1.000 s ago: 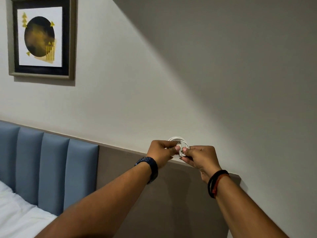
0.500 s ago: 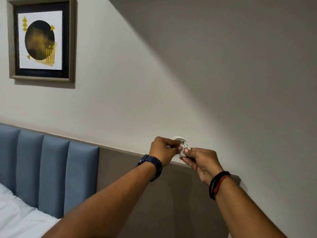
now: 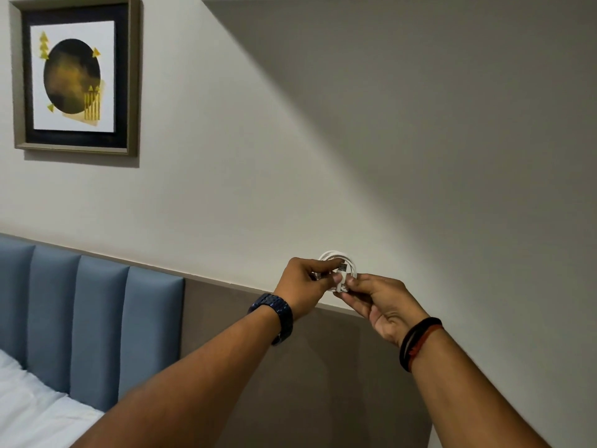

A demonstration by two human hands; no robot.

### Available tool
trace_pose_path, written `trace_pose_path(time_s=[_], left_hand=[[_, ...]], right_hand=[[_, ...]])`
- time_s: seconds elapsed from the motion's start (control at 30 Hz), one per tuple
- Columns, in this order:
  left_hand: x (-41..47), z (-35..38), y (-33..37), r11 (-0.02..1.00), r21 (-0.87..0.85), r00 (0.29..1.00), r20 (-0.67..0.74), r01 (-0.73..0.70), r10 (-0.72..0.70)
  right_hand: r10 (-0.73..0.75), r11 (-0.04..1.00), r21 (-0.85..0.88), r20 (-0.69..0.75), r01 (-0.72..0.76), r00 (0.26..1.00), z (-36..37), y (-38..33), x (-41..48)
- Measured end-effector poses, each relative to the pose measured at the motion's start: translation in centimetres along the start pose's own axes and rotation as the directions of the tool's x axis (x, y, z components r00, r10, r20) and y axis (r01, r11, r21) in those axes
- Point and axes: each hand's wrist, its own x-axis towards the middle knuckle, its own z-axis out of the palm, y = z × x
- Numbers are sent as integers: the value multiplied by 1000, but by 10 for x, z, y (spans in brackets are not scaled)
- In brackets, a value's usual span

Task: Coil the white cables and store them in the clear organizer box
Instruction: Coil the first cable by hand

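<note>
Hanging high on the pale wall (image 3: 245, 163): a framed print (image 3: 76, 76) showing a dark disc with gold shapes. Running below it, blue padded headboard panels (image 3: 80, 321) beside a brown panel (image 3: 323, 376). Lying at lower left, white bedding (image 3: 35, 412), possibly a pillow.

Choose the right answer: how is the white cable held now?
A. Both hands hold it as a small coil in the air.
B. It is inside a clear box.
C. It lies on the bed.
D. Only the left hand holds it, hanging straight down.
A: the left hand and the right hand meet on the cable, wound into a small coil in front of the wall.
</note>
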Motion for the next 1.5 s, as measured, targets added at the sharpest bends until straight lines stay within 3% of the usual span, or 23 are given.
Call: trace_pose_path(time_s=[0.13,0.33,0.53,0.7,0.9,0.97,1.03,1.1,1.17,1.3,1.4,1.5], left_hand=[[5,-3,2,987,154,999,-19,43,-41],[9,-4,0,975,159,981,-143,152,-129],[4,2,2,875,470,971,-240,116,1],[-3,-2,-13,821,567,991,-58,-65,119],[-4,-8,-36,634,710,952,231,-306,200],[-7,-11,-43,648,673,932,311,-356,188],[-7,-14,-50,730,588,929,321,-349,186],[-8,-15,-55,848,457,956,231,-268,178],[-10,-14,-56,966,219,989,88,-137,121],[-13,-13,-54,985,-159,997,-33,67,-74],[-17,-12,-56,966,-218,988,-42,138,-150],[-17,-6,-72,988,-46,977,-147,147,-152]], right_hand=[[0,1000,13,-8,0,1000,-1,6,-1],[-65,996,-64,-10,64,998,1,11,0],[-134,982,-138,-30,128,991,5,13,1],[-183,966,-196,-69,167,981,0,13,3],[-134,952,-286,-60,111,989,-8,21,7],[-101,949,-303,-51,81,994,-10,24,7],[-71,952,-300,-48,54,996,-12,26,8],[-52,959,-282,-38,39,998,-10,29,9],[-38,966,-258,-42,26,998,-8,32,10],[-11,973,-231,-58,-2,998,-8,37,15],[13,971,-238,-64,-28,998,-10,42,18],[18,962,-269,-88,-41,996,-16,49,21]])
